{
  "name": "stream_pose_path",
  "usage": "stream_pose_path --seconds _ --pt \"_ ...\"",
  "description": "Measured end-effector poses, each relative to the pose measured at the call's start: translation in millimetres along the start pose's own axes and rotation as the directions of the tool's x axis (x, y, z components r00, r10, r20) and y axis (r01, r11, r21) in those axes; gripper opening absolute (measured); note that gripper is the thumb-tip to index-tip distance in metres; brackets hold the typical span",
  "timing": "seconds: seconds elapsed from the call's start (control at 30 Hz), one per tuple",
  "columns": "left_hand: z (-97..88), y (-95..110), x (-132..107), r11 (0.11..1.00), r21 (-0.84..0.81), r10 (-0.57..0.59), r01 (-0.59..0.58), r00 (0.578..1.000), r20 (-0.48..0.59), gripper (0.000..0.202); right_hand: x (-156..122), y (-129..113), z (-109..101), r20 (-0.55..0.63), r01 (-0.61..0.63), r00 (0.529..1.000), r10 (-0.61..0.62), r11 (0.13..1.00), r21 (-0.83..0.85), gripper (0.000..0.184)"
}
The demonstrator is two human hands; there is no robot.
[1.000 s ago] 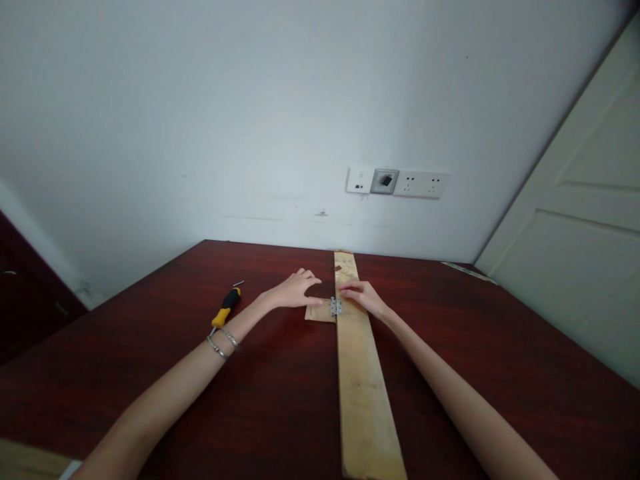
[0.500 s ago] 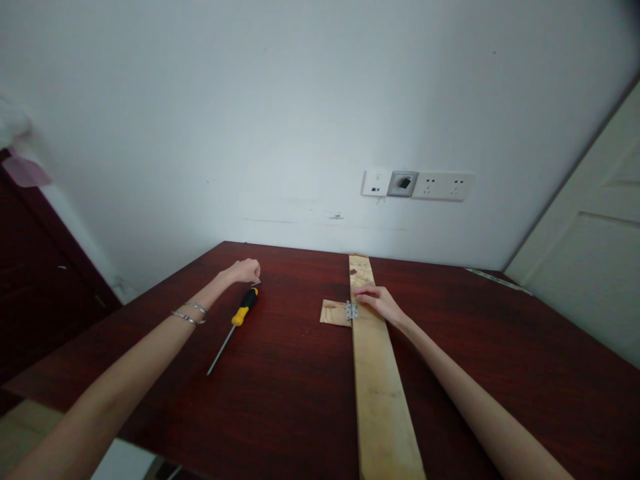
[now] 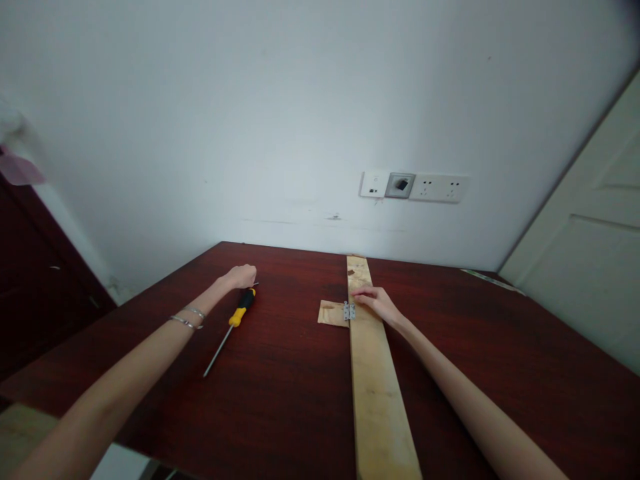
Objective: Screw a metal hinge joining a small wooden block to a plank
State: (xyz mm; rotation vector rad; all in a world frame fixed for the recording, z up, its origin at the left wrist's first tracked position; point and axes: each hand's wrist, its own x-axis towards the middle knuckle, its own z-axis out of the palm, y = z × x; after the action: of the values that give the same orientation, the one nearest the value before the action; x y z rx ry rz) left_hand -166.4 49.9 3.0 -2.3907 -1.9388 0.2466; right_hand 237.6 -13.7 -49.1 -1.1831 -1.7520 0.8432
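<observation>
My left hand (image 3: 241, 276) is closed, knuckles up, low over the table just beyond a screwdriver (image 3: 242, 316) with a black and yellow handle. A thin greyish sliver shows under its fingertips, too small to name. On a long wooden plank (image 3: 379, 387) rests my right hand (image 3: 376, 300), thumb and fingers pinched together; whatever they hold is hidden. Just below those fingertips a metal hinge (image 3: 349, 311) bridges the plank's left edge and a small flat wood piece (image 3: 332, 313).
The dark red table (image 3: 290, 387) runs up to a white wall (image 3: 280, 120). Wall sockets (image 3: 415, 187) sit above its back edge. A thin pale strip (image 3: 493, 282) lies at the back right, near a white door (image 3: 590, 253).
My left hand has dipped slightly towards the screwdriver's handle end. My right hand keeps its pinch beside the hinge. The whole view has shifted a little.
</observation>
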Motion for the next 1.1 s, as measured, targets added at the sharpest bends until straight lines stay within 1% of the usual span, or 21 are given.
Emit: stream_pose_path --seconds 0.13,0.27,0.33,0.43,0.5,0.57,0.6,0.63,0.67,0.73,0.8,0.87,1.1 --pt "-3.9 7 4 0.999 0.017 0.033 -0.032 0.997 -0.065 0.007 0 0 0 -0.008 -0.008 1.000 0.008 1.000 0.016 0.023" --pt "-11.3 21 15 0.993 -0.077 0.076 -0.091 0.982 -0.172 0.008 0 -1 1 -0.017 -0.004 1.000 0.005 1.000 0.023 0.022" --pt "-15.1 36 21 0.976 -0.163 0.106 -0.146 0.968 -0.229 0.013 0 -1 1 -0.016 -0.002 1.000 0.002 1.000 0.022 0.021" --pt "-17.0 70 27 0.924 -0.285 0.162 -0.254 0.937 -0.310 0.020 0 0 2 -0.018 -0.006 1.000 0.007 1.000 0.024 0.020" --pt "-15.0 99 28 0.866 -0.369 0.195 -0.338 0.907 -0.372 0.021 1 0 2 -0.017 -0.008 1.000 0.008 1.000 0.030 0.020" --pt "-12.0 130 25 0.672 -0.565 0.201 -0.478 0.853 -0.482 0.016 1 -1 2 -0.016 -0.012 1.000 0.013 0.999 0.040 0.020" --pt "-10.7 144 23 0.580 -0.622 0.205 -0.526 0.833 -0.513 0.014 1 -1 1 -0.014 -0.016 1.000 0.017 0.999 0.046 0.020" --pt "-9.9 158 20 0.504 -0.661 0.211 -0.557 0.821 -0.531 0.012 1 -2 1 -0.012 -0.021 1.000 0.022 0.998 0.053 0.021" --pt "-9.7 170 17 0.448 -0.690 0.209 -0.568 0.817 -0.537 0.011 1 -3 1 -0.009 -0.027 1.000 0.028 0.998 0.060 0.021" --pt "-11.0 189 10 0.363 -0.735 0.207 -0.573 0.819 -0.536 0.010 1 -5 0 -0.003 -0.040 0.999 0.040 0.996 0.074 0.023" --pt "-13.2 200 3 0.306 -0.763 0.207 -0.570 0.822 -0.531 0.010 2 -7 -1 0.002 -0.051 0.999 0.051 0.995 0.088 0.026" --pt "-14.7 205 -1 0.272 -0.774 0.208 -0.572 0.820 -0.533 0.010 2 -10 -2 0.002 -0.055 0.998 0.055 0.993 0.100 0.027" --pt "-10.6 209 -9 0.226 -0.777 0.229 -0.588 0.807 -0.544 0.008 4 -33 -1 -0.020 0.037 0.999 -0.033 0.974 0.224 0.034"
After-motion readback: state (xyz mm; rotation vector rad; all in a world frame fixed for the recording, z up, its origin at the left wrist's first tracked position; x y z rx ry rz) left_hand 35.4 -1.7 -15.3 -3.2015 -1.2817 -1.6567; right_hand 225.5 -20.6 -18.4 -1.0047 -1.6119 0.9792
